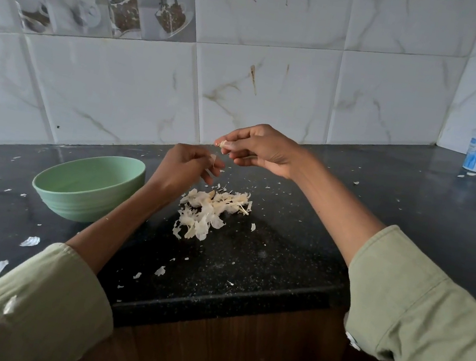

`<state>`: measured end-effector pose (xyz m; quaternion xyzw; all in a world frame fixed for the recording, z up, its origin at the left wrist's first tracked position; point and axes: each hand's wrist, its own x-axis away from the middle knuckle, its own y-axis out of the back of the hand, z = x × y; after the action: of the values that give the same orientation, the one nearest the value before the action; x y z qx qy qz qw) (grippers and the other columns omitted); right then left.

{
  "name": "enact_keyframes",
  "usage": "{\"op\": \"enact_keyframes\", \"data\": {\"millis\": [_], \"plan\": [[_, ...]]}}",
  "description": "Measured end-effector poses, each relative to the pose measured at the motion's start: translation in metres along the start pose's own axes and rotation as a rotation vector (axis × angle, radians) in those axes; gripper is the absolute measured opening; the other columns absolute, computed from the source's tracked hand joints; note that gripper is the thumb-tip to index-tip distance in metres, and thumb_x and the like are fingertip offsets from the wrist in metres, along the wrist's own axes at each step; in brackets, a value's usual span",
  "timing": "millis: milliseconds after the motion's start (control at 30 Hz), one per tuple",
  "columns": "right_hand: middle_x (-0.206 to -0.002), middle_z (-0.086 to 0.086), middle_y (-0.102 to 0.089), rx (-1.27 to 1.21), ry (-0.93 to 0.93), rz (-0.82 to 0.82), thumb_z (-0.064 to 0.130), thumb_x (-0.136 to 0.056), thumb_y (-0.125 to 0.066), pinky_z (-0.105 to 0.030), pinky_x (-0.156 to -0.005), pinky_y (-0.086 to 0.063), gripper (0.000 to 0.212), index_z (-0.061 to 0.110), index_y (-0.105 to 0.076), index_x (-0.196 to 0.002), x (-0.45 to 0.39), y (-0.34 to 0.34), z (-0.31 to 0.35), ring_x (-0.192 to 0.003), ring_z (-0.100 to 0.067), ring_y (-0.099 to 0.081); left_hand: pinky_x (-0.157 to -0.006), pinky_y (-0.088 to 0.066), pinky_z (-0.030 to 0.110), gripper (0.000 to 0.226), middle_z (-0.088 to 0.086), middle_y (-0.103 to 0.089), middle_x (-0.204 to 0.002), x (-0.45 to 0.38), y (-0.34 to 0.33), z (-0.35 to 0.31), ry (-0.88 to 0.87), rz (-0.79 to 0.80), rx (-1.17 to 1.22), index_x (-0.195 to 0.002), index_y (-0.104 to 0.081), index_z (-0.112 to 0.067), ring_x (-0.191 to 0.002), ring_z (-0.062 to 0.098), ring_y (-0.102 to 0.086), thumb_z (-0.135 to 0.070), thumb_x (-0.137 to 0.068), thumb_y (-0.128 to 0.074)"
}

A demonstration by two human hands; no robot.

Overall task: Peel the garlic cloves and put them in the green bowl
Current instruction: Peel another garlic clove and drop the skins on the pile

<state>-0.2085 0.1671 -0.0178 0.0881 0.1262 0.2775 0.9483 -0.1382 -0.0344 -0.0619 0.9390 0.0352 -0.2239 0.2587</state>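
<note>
right hand (262, 149) pinches garlic clove (224, 144) | left hand (189, 166) pinches skin strip (213, 159) | pull away steadily, over peel pile (213, 210)

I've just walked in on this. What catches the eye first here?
Both hands meet in mid-air above the dark counter: the right hand pinches a garlic clove, the left hand pulls a strip of skin. Beneath them lies a pile of papery peels, with a green bowl to its left.
</note>
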Motion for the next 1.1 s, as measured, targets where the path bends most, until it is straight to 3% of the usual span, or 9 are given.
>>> {"op": "enact_keyframes", "data": {"millis": [167,300,400,533,767,933,1100], "plan": [[-0.106,-0.012,-0.076,0.036,0.031,0.016,0.005,-0.093,-0.073,-0.023,-0.081,-0.058,0.026,0.003,-0.073,-0.119,0.002,-0.001,0.001,-0.087,-0.012,-0.065,-0.076,-0.053,0.011,0.021,-0.009,-0.079,-0.086,-0.001,-0.003,0.004,-0.126,0.019,-0.266,-0.101,-0.082,-0.023,-0.081,0.005,-0.074,-0.006,-0.091,-0.074],[-0.113,-0.02,-0.075,0.041,0.057,-0.026,0.002,-0.089,-0.077,-0.023,-0.081,-0.06,0.027,0.0,-0.073,-0.116,0.002,-0.001,0.0,-0.089,-0.016,-0.066,-0.073,-0.053,0.012,0.008,-0.007,-0.079,-0.088,-0.002,0.0,0.002,-0.114,-0.057,-0.176,-0.101,-0.081,-0.019,-0.08,0.007,-0.074,-0.017,-0.097,-0.074],[-0.107,-0.018,-0.075,0.086,0.085,-0.067,0.001,-0.088,-0.078,-0.021,-0.075,-0.058,0.028,-0.001,-0.073,-0.115,0.001,-0.003,0.0,-0.084,-0.013,-0.068,-0.066,-0.05,0.013,0.023,0.001,-0.08,-0.09,-0.001,0.001,-0.003,-0.078,-0.11,-0.01,-0.102,-0.079,-0.014,-0.079,0.015,-0.075,-0.029,-0.106,-0.063],[-0.096,-0.008,-0.073,0.13,0.125,-0.054,0.005,-0.087,-0.08,-0.022,-0.076,-0.057,0.028,0.001,-0.073,-0.114,0.003,-0.005,0.002,-0.083,-0.012,-0.067,-0.064,-0.05,0.014,0.034,0.002,-0.08,-0.088,0.001,0.001,-0.006,-0.077,-0.107,0.024,-0.097,-0.078,-0.012,-0.078,0.017,-0.076,-0.045,-0.099,-0.07],[-0.098,-0.01,-0.073,0.206,0.139,-0.012,0.005,-0.09,-0.077,-0.027,-0.082,-0.06,0.023,0.002,-0.074,-0.113,0.007,-0.008,0.002,-0.084,-0.014,-0.071,-0.063,-0.052,0.015,0.018,0.005,-0.079,-0.083,0.002,0.001,-0.004,-0.099,-0.124,0.001,-0.096,-0.078,-0.009,-0.073,0.021,-0.077,-0.025,-0.102,-0.07],[-0.108,-0.019,-0.076,0.171,0.146,-0.021,0.013,-0.09,-0.079,-0.031,-0.084,-0.061,0.028,-0.002,-0.072,-0.113,0.005,-0.011,0.0,-0.089,-0.02,-0.073,-0.061,-0.049,0.012,0.02,0.008,-0.078,-0.08,0.002,0.0,-0.005,-0.11,-0.143,-0.024,-0.097,-0.077,-0.004,-0.067,0.015,-0.074,-0.017,-0.105,-0.064],[-0.1,-0.019,-0.077,0.147,0.139,-0.026,0.005,-0.088,-0.08,-0.032,-0.082,-0.062,0.026,-0.005,-0.072,-0.111,0.003,-0.013,-0.001,-0.085,-0.022,-0.074,-0.059,-0.048,0.011,0.021,0.01,-0.076,-0.079,0.003,0.001,-0.005,-0.121,-0.147,-0.036,-0.096,-0.076,-0.001,-0.063,0.01,-0.071,-0.011,-0.106,-0.061]]}}
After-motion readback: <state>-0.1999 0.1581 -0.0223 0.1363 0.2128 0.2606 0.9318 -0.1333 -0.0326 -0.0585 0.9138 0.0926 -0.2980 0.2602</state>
